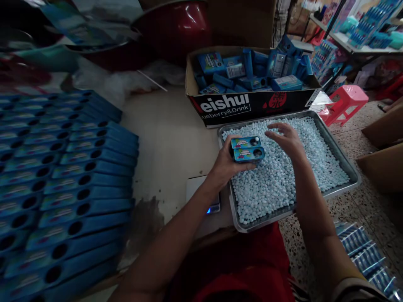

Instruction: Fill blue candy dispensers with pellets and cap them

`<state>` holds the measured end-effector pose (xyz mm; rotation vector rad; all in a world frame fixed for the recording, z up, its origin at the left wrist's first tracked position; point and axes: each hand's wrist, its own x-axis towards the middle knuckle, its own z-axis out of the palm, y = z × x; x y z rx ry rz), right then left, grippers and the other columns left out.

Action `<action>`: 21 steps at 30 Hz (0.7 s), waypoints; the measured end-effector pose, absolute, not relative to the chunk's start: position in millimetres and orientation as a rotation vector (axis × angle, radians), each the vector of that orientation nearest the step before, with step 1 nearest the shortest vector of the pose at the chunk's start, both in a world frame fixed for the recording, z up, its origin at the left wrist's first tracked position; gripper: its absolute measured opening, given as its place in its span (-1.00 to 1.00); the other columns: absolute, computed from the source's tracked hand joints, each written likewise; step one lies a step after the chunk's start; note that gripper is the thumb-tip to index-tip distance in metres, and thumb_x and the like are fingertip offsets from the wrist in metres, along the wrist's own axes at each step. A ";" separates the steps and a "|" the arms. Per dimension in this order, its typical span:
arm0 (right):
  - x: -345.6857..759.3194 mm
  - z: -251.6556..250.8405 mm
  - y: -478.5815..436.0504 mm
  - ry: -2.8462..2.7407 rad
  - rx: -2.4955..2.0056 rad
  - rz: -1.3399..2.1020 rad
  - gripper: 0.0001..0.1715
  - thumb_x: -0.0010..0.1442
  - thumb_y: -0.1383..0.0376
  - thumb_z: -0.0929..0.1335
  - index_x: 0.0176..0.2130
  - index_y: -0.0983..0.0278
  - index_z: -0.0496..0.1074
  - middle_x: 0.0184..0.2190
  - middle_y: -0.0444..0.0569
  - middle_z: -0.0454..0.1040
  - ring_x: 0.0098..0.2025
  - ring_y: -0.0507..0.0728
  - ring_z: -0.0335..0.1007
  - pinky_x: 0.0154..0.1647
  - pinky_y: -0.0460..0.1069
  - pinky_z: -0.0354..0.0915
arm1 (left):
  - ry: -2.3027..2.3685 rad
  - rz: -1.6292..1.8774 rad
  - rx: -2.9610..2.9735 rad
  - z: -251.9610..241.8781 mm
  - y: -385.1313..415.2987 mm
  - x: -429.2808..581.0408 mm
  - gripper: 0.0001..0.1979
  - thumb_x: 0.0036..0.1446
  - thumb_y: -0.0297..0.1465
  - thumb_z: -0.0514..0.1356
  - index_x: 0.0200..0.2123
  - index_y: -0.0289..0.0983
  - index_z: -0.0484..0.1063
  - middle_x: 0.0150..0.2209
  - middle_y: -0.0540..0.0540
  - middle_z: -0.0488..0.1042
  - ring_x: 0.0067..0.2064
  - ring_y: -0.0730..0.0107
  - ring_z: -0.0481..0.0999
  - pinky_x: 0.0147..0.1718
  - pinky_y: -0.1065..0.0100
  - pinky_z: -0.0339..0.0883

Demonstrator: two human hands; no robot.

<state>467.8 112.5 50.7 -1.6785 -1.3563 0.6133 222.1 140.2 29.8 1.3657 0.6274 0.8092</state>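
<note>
Two small blue candy boxes (247, 154) lie side by side in my left hand (224, 165), its thumb and fingers closed around their ends. Each box has a round dark opening in its printed face, and something white shows at the opening of the farther one. The boxes hover over the left side of a metal tray (355, 179) spread with pale blue-white candies (267, 188). To the right of the boxes, my right hand (287, 140) is above the candies, thumb and fingers apart. No held thing is visible in it.
Behind the tray stands an open black carton (258, 105) filled with blue boxes. Rows of upright blue boxes (100, 167) with round openings cover the left. A small device with a blue-lit display (214, 208) sits by the tray. A pink stool (349, 100) is beyond.
</note>
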 end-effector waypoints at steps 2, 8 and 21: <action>469.9 57.9 97.7 -1.344 -1.607 0.762 -0.56 0.18 0.03 0.47 -0.03 0.21 0.57 -0.06 0.04 0.60 0.03 0.27 0.51 0.14 0.24 0.39 | 0.621 0.844 1.281 23.4 137.8 227.6 -0.10 -0.32 -0.33 0.67 0.05 -0.12 0.27 0.01 -0.08 0.57 0.06 0.00 0.64 0.03 0.03 0.56; 443.2 50.5 52.8 -1.533 -1.493 0.977 -0.15 0.09 0.10 0.52 0.29 0.15 0.30 0.07 0.07 0.55 -0.10 0.18 0.51 -0.14 0.10 0.45 | 0.697 1.008 1.395 2.1 140.2 242.8 0.11 -0.55 -0.16 0.72 0.09 -0.12 0.25 0.03 -0.11 0.52 0.12 -0.04 0.59 0.13 0.00 0.49; 445.4 13.5 60.1 -1.381 -1.514 0.784 -0.33 -0.16 -0.05 0.62 -0.17 0.15 0.39 -0.34 -0.22 0.41 -0.31 0.07 0.32 -0.29 -0.05 0.30 | 0.471 0.773 1.643 16.7 169.8 216.3 -0.17 -0.46 -0.13 0.68 -0.02 -0.20 0.61 0.10 -0.19 0.57 0.17 -0.05 0.55 0.22 0.02 0.40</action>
